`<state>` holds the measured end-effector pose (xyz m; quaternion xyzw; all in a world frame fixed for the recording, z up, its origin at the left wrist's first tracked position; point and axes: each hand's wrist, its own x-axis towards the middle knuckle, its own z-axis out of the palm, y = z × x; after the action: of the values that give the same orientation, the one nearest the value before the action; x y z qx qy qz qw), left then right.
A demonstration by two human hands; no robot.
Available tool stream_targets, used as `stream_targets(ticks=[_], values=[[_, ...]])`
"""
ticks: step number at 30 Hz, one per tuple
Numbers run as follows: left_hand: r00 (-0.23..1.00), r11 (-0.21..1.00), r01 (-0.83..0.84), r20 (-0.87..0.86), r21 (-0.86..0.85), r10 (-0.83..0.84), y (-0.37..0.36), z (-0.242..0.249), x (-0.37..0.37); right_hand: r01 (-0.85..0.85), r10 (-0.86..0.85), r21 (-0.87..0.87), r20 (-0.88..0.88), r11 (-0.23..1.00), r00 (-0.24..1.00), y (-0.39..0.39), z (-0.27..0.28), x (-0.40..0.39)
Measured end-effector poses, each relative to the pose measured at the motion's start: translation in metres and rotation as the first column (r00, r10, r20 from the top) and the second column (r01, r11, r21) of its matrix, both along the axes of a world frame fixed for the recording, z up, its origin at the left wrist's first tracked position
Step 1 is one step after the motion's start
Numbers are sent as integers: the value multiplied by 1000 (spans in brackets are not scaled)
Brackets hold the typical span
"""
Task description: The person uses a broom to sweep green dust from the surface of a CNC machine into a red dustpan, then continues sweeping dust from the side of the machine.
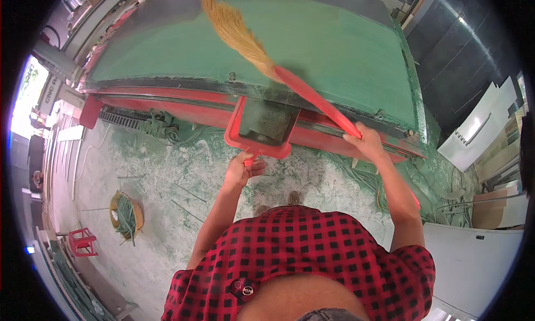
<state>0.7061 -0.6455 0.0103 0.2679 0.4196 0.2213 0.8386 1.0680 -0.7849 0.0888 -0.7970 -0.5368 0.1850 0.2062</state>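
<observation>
My left hand (243, 169) is closed round the short handle of a red dustpan (229, 132), holding it against the front edge of the machine bed. Dark greenish dust (267, 123) lies in the pan. My right hand (366, 141) grips the red ribbed handle of a broom (312, 95). Its straw bristles (234, 28) point up and to the left over the green, dust-covered bed (334, 48), and the broom's neck passes above the dustpan's far end.
A red rail (173, 98) runs along the bed's front. Cables (373, 181) lie on the dusty floor at right. On the left are a yellow basket (127, 216) of green strips and a small red stool (83, 242). White panels (479, 126) lean at right.
</observation>
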Motion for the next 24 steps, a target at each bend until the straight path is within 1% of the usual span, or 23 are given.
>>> stream_targets(ticks=[2, 3, 5, 6, 8, 9, 11, 13, 15, 16, 17, 18, 20, 21, 23, 24], values=[[1000, 1000, -7, 0, 7, 7, 1, 2, -3, 2, 3, -46, 101, 999, 995, 17, -2, 3], [1000, 1000, -9, 5, 11, 9, 1, 2, -4, -1, 5, -42, 99, 999, 995, 22, -10, 4], [1000, 1000, -16, 7, 8, 16, 3, -1, -9, -73, 90, -90, 196, 993, 977, 31, -30, 4], [1000, 1000, -19, 10, 2, 19, 4, 0, -10, -73, 89, -88, 196, 993, 976, 33, -29, -1], [1000, 1000, -29, -6, -4, 29, 5, 2, -11, -115, 137, -153, 140, 982, 981, 35, -31, -17], [999, 999, -37, -23, -8, 36, 5, 3, -11, -105, 127, -154, 140, 982, 982, 37, -31, -24], [999, 999, -41, -26, -7, 41, 7, 3, -12, -158, 173, -123, 131, 980, 976, 41, -27, -34], [998, 999, -50, -31, -3, 50, 14, -1, -18, -129, 140, -99, 114, 987, 984, 38, -16, -38], [999, 999, 0, 32, -34, 1, 18, -2, -22, -104, 112, -81, 98, 991, 989, 31, -9, -39], [999, 999, 7, 33, -35, -6, 16, 1, -24, -71, 75, -79, 48, 994, 996, 25, -7, -38], [999, 999, -29, -22, -18, 29, 15, 6, -24, -33, 33, -77, 0, 997, 999, 19, -5, -36], [996, 999, -53, -71, 2, 53, 13, 10, -20, -10, 10, -75, 8, 997, 1000, 15, -5, -36], [999, 1000, -6, -32, 0, 6, 15, 2, -23, 7, -2, -64, 76, 998, 997, 4, -11, -37], [1000, 1000, 15, -5, -3, -15, 20, -5, -27, 10, -4, -88, 78, 996, 997, -3, -16, -40], [986, 992, 127, 112, 0, -126, 32, -25, -38, 19, -6, -134, 98, 991, 995, -14, -33, -53], [976, 984, 180, 120, 4, -180, 32, -26, -37, 13, 6, -156, 116, 988, 993, -18, -38, -62]])
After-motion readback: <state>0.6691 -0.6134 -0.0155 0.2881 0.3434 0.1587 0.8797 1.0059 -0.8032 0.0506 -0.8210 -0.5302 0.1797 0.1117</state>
